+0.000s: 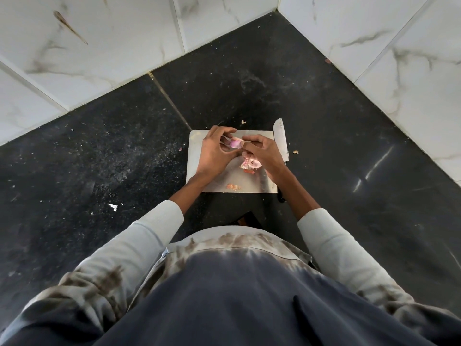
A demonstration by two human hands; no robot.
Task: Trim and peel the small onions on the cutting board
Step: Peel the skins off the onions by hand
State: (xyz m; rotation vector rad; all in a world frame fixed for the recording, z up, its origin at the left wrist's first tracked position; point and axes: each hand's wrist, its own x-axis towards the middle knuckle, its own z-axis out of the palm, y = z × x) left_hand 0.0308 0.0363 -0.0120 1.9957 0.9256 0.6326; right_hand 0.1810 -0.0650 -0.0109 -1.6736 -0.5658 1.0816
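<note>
Fingers (225,133) of both your hands curl round one small onion (235,143) above the cutting board (249,182); knife (280,139) lies right.

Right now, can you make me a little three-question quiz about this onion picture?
1. True or false: the knife is in a hand.
2. What do both hands hold? A) onion B) spoon C) cup
3. Fill in: the pile of peels lies on the cutting ____.

Key: 1 false, it lies at the board's right edge. 2 A, between left hand and right hand. 3 board.
</note>
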